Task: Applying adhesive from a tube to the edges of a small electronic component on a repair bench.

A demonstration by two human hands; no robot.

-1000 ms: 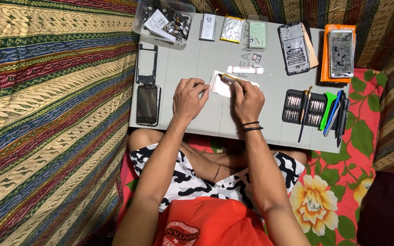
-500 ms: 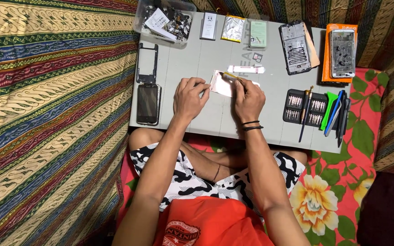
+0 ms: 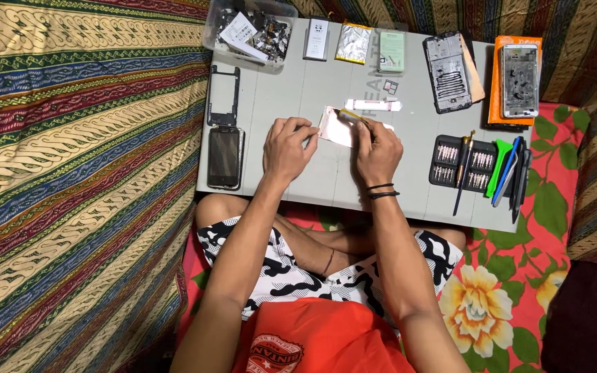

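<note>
Grey work board (image 3: 298,90): both hands (image 3: 286,148) (image 3: 377,150) pinch pale phone part (image 3: 336,129).

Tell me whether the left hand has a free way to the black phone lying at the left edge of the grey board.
Probably yes: the left hand rests on the grey board beside the black phone, with only bare board between them.

**Covered, cropped and too small to read**

Part of the pale pink panel (image 3: 333,128) is hidden under the right hand (image 3: 377,150); the thin tool (image 3: 352,116) in its grip cannot be identified. The clear parts box (image 3: 250,31) is cut off by the top edge, its contents too small to tell. The counter (image 3: 312,179) conceals the lower legs. The bits in the black tool case (image 3: 461,163) cannot be told apart.
</note>
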